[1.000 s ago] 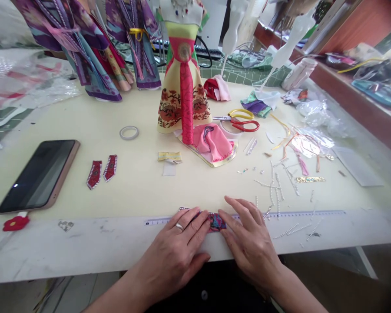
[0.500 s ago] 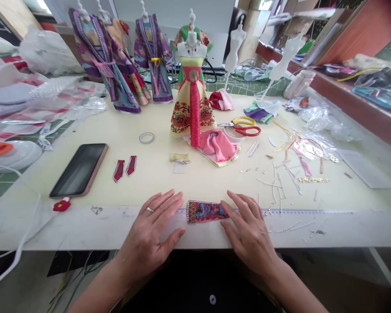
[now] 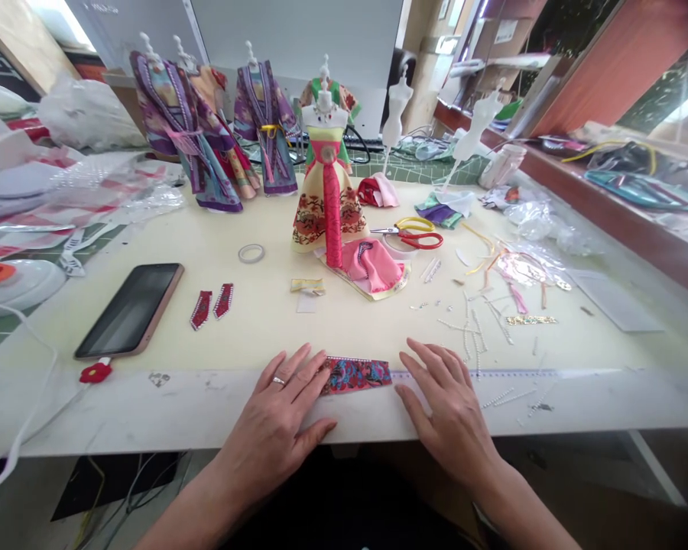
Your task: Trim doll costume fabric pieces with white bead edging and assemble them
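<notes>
A small embroidered cloth strip (image 3: 356,374), pink and blue with a beaded edge, lies flat near the table's front edge on a clear ruler (image 3: 493,374). My left hand (image 3: 280,416) lies flat with fingers spread, its fingertips touching the strip's left end. My right hand (image 3: 447,405) rests flat just right of the strip, fingers stretched out, holding nothing. Behind them a doll-size yellow dress with a pink sash (image 3: 328,195) stands on a small mannequin, with a pink cloth piece (image 3: 372,266) at its foot.
A phone (image 3: 129,309) lies at the left, two red cloth tabs (image 3: 212,303) beside it. Scissors (image 3: 416,233), a tape ring (image 3: 251,253) and scattered bead strings (image 3: 481,328) lie on the table. Dressed mannequins (image 3: 206,130) stand at the back; plastic wrap at both sides.
My hands drew apart and uncovered the strip, then my left fingertips came back to its left end. The view rose, showing more of the back of the table.
</notes>
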Available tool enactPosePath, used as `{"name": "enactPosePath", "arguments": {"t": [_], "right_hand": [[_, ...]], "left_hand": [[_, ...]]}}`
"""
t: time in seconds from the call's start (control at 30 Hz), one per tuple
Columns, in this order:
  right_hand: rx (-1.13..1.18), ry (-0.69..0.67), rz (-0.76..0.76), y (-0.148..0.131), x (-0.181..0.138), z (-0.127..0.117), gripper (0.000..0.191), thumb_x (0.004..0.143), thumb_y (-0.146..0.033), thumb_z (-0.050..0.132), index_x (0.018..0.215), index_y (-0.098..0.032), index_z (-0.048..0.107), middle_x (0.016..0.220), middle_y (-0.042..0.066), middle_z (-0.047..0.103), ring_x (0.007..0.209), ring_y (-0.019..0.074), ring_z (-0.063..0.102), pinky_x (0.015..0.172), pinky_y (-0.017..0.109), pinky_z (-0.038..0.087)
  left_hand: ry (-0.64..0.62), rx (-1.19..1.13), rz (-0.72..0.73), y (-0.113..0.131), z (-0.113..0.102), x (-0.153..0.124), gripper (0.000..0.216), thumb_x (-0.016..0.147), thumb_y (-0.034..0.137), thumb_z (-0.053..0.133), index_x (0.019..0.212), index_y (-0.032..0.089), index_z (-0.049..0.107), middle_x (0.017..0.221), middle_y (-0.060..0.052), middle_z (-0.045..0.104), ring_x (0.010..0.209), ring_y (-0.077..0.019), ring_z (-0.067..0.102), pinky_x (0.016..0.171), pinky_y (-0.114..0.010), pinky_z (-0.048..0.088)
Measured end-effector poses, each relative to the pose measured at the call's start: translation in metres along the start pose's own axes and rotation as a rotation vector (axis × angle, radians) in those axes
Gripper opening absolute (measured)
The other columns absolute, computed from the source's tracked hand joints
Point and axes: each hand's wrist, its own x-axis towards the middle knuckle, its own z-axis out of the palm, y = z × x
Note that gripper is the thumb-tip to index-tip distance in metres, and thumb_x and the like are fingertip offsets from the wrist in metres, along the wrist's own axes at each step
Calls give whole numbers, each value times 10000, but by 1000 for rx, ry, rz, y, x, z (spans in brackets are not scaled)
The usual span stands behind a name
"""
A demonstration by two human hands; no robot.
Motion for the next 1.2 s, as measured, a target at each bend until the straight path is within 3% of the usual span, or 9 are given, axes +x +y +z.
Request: {"name": "enactPosePath", "arguments": {"t": [0.2,0.33,0.7,0.83,1.0,1.2], "right_hand": [[-14,-129,-157,-4,-6,-4,402,892,-213,501,1287,-138,494,1322,88,542,1208,270,448,1039,524,332],[-10,-180,-150,-11,-4,1,395,889,-266,515,1264,-143,532,1296,72,571,1176,278,487,1024,524,369],[-41,-53,-118,16,-25,-12,291,868,-166,524,1153,-149,578,1279,124,567,1156,268,501,1007,543,373],[-29,16,-99,20,-33,-20,256,846,-137,534,1094,-153,595,1223,119,604,1132,260,519,995,529,393],[-22,146,-42,27,-34,-35,224,832,-118,509,1019,-168,620,1118,98,662,1031,236,581,977,509,421],[-72,202,61,60,-39,-52,246,837,-74,500,1035,-165,614,1065,97,669,991,222,600,953,497,434]], "left_hand": [[-16,-13,84,22,5,13,614,889,448,489,1361,66,395,1446,-151,377,1371,-317,261,1079,-507,304],[-54,-34,99,27,13,17,686,874,511,484,1388,77,349,1428,-155,404,1351,-318,306,1066,-526,320],[0,61,135,28,11,27,653,899,506,434,1390,83,356,1440,-140,390,1358,-308,293,1073,-482,303],[44,89,168,31,22,31,638,880,523,462,1355,99,418,1410,-133,438,1317,-299,368,1076,-466,279],[157,115,241,21,44,32,634,840,531,514,1328,130,460,1395,-124,461,1288,-288,416,1133,-442,150],[247,109,251,13,56,35,680,795,554,557,1327,145,448,1396,-142,455,1321,-305,371,1138,-446,163]]}}
